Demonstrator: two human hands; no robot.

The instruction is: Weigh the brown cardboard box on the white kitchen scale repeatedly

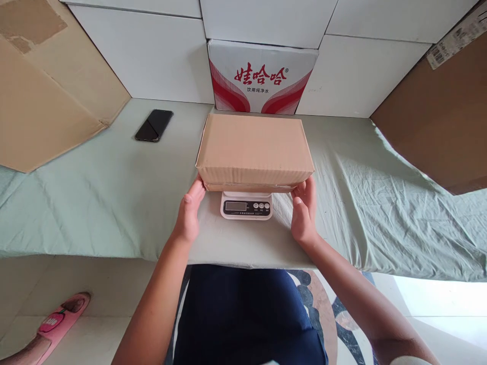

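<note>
Resting on white scale (246,205), plain brown closed carton (254,151)

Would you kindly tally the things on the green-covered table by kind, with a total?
Closed brown box resting on the scale, touched by left hand and right hand: 1
Scale: 1
Phone: 1
Red-and-white printed carton: 1
Large brown cardboard pieces: 2
Total: 6
</note>
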